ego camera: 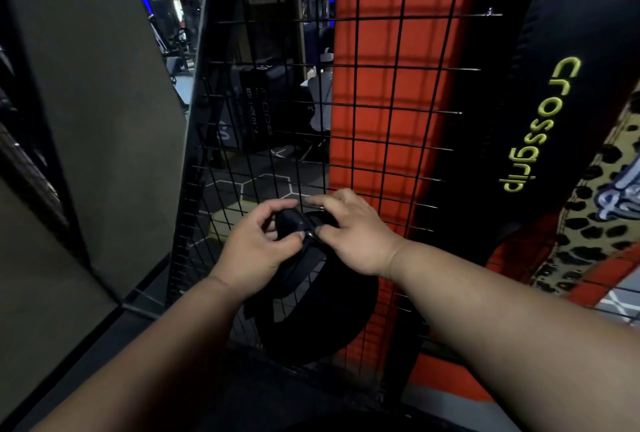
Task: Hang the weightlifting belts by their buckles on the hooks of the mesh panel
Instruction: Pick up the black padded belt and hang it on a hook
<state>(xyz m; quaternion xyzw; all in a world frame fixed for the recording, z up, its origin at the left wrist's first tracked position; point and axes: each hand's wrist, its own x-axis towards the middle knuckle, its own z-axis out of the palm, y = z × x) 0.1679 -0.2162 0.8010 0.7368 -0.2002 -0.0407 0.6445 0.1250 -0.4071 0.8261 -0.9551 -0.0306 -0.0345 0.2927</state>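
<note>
Head view: both hands worked the top of a coiled black weightlifting belt (311,296) low against the black wire mesh panel (381,85). Left hand (258,244) pinched its folded strap end; right hand (349,234) pinched the buckle area. Advisably, steady the strap while seating the buckle. Buckle and hook were indistinct.
</note>
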